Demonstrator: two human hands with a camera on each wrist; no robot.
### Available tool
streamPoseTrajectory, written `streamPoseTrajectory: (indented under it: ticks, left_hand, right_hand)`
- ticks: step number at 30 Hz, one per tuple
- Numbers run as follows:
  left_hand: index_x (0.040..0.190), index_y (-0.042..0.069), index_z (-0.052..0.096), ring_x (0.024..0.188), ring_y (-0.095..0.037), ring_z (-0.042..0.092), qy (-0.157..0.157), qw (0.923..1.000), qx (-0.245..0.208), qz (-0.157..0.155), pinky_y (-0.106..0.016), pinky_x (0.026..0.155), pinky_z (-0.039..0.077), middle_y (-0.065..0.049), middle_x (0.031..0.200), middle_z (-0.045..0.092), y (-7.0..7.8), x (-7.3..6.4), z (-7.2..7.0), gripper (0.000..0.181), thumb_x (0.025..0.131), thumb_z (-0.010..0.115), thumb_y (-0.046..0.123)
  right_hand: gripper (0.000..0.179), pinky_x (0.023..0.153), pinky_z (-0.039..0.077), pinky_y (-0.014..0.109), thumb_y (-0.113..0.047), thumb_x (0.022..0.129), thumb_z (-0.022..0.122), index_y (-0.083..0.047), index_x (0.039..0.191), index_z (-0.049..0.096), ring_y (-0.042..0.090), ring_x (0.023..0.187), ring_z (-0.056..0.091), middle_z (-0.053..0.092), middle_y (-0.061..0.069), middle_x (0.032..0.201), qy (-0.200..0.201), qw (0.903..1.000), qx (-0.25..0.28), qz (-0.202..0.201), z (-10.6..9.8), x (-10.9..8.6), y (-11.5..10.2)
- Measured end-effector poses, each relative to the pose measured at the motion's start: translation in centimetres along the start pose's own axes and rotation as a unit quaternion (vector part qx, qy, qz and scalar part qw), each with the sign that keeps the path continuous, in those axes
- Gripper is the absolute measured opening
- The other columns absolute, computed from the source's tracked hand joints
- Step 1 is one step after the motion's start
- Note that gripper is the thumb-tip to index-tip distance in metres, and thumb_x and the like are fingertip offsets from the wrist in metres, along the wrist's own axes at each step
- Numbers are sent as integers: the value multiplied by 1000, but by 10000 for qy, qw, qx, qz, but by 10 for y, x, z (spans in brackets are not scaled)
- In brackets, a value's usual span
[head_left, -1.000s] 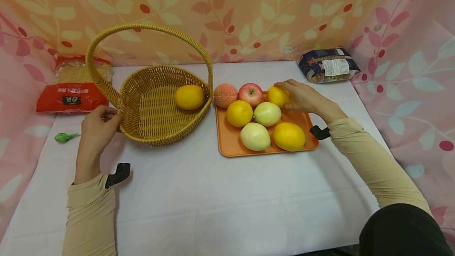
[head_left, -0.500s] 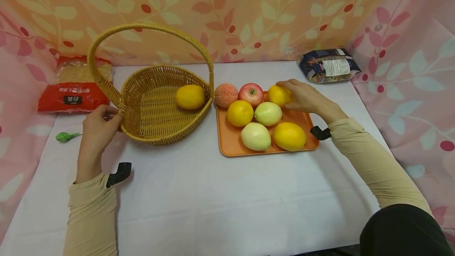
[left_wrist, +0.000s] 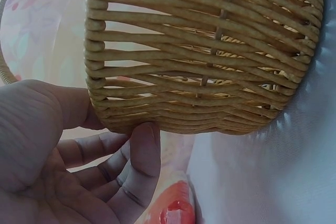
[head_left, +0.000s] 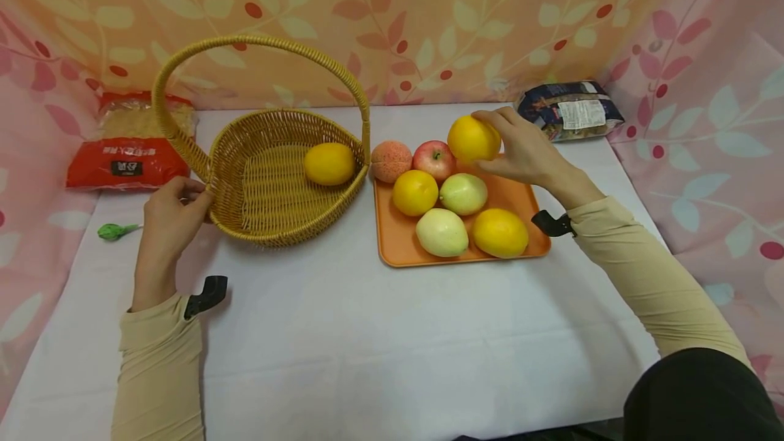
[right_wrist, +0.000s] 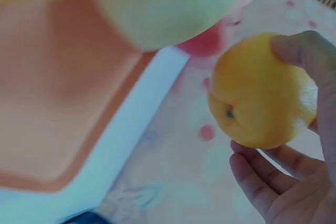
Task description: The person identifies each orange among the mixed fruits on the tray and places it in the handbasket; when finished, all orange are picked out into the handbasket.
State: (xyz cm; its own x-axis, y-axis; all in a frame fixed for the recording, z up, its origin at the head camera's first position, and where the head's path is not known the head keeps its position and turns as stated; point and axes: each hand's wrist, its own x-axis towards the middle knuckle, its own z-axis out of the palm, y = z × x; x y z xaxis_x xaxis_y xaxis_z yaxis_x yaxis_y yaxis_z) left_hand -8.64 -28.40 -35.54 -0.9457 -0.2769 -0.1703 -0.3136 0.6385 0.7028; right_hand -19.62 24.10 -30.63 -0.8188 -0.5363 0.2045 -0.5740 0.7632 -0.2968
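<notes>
Since the earlier frame, a round, smooth orange fruit (head_left: pixel 474 139) is raised from the back of a flat, rectangular orange tray (head_left: pixel 392 254) by the right hand (head_left: pixel 520 148). In the head view, the fruit is gripped between thumb and fingers, just beside a round red apple (head_left: pixel 434 160). On the tray, a second round orange fruit (head_left: pixel 415 193), two pale green oval fruits (head_left: pixel 442 233) and a large yellow oval fruit (head_left: pixel 500 233) are seen; a fuzzy pinkish-orange peach (head_left: pixel 392 161) is placed at its back left corner. The left side of a golden woven basket (head_left: pixel 282 239) with an arched handle is held by the left hand (head_left: pixel 174 216). A yellow oval fruit inside the basket (head_left: pixel 329 164) is rested against its right wall.

In the left wrist view, the basket's edge is pinched by thumb and fingers. A shiny red bag (left_wrist: pixel 176 208) is partly seen below.

In the right wrist view, the gripped fruit is shown clear of the tray, its dark stem spot exposed. The nearby fruits are blurred.
</notes>
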Motion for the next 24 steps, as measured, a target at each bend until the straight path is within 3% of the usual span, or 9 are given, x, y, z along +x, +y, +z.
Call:
streamPoseTrajectory:
  ticks: [10, 19, 24]
  left_hand:
    - [127, 1, 53, 68, -6, 63, -20, 10000, -7, -49, -21, 60, 49, -16, 110, 59, 1, 1, 1, 50, 98, 45, 41]
    - [126, 1, 53, 67, -6, 64, 6, 10000, -3, 8, -22, 60, 49, -15, 109, 59, 1, 0, 1, 49, 98, 45, 40]
    - [124, 1, 54, 64, -2, 63, 68, 10000, 0, 18, -23, 60, 48, -12, 104, 59, 0, 0, 1, 48, 98, 45, 40]
  right_hand:
    - [77, 90, 49, 48, -20, 71, 83, -12, 139, 48, 32, 107, 54, 49, 20, 130, 658, 9895, 477, -1193, -12, 12, -57]
    - [73, 93, 50, 39, -23, 73, 79, -9, 139, 50, 26, 114, 54, 51, 19, 129, 857, 9686, 911, -2149, -19, 23, -104]
    - [71, 89, 50, 36, -27, 74, 77, -10, 138, 51, 26, 107, 56, 51, 19, 125, 831, 9607, 930, -2481, -20, 32, -131]
